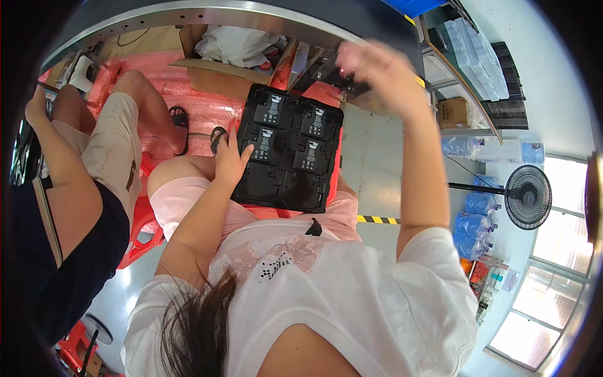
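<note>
The black moulded tray point(252, 182) lies across my lap, on my pink shorts point(342, 217), a little tilted to the left. In its far and middle pockets sit four flat black battery packs point(272, 110) with printed faces; in the two pockets nearest my body I see only dark plastic.

My left hand point(231, 162) is at the left edge of the tray, the fingers loosely spread and the thumb over the rim. My right hand point(386, 72) is raised beyond the far right corner, near the front edge of the counter point(352, 19); it is blurred, so I cannot tell if its fingers pinch something.

I judge the tray to be light, rather stiff and a bit slippery, better held by two opposite edges and kept level. The packs are probably small but dense, and delicate: I would take them by their sides, without bending.

Below the counter stands an open carton point(217, 81), and red wrapping point(154, 78) covers the floor there. On my left sits a co-worker point(69, 239); on my right are a black fan point(527, 196) and blue water jugs point(474, 226).
</note>
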`<state>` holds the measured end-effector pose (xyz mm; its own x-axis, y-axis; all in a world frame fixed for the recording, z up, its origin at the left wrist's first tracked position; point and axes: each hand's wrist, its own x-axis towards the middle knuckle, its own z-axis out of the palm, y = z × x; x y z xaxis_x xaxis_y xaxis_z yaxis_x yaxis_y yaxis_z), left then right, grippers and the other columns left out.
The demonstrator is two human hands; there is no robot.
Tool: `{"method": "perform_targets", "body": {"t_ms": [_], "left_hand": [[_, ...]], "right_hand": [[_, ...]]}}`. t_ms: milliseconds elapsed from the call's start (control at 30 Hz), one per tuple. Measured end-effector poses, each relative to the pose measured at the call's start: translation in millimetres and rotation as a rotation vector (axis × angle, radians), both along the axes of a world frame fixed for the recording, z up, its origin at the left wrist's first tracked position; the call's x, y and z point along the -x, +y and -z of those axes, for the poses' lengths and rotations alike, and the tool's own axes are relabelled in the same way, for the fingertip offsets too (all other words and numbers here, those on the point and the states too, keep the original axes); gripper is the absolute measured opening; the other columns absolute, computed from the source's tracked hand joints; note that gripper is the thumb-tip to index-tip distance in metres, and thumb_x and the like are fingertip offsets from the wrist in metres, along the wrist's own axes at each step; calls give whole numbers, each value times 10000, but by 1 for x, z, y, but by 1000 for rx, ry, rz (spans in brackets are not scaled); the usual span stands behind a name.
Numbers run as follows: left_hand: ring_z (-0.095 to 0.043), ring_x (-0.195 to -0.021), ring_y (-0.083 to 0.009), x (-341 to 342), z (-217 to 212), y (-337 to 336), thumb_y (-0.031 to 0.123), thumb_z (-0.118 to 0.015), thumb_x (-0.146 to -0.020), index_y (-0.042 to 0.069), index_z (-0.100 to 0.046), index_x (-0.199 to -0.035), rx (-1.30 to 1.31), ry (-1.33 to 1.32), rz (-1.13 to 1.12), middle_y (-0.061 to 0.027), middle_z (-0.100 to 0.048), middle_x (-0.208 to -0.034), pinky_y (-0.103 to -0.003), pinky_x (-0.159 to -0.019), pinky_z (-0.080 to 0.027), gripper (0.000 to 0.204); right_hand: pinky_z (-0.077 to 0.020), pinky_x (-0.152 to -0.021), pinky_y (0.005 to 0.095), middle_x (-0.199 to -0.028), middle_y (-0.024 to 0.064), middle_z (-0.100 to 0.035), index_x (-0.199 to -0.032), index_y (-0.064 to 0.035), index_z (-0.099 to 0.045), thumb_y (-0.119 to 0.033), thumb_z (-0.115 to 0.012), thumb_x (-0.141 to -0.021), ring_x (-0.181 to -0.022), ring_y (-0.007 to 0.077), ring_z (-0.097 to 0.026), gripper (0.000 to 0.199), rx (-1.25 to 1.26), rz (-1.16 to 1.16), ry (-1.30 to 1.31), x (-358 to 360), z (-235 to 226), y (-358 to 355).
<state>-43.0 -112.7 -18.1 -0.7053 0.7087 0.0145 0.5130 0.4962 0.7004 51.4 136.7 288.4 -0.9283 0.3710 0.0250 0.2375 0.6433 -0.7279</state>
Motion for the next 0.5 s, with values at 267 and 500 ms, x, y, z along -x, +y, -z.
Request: {"method": "perform_targets", "body": {"t_ms": [267, 500], "left_hand": [[-182, -1347, -401, -20, -33, 11, 386, -584, -821, -17, -302, -1361, -49, 380, 122, -253, -210, -1436, -559, -1067, -171, 731], [-172, -1350, -411, -21, -55, 10, 349, -583, -831, 9, -329, -1345, -105, 297, 267, -249, -185, -1445, -606, -1049, -152, 667]], "right_hand": [[-495, -707, 310, -971, 137, -617, -1075, 32, -569, -294, -596, -850, -866, 212, -602, 398, 441, 143, 288, 115, -19, 117], [-436, -925, 436, -1216, 236, -526, -1183, -5, -551, -452, -580, -822, -1111, 386, -523, 575, -604, 324, -281, 203, 20, 145]]}}
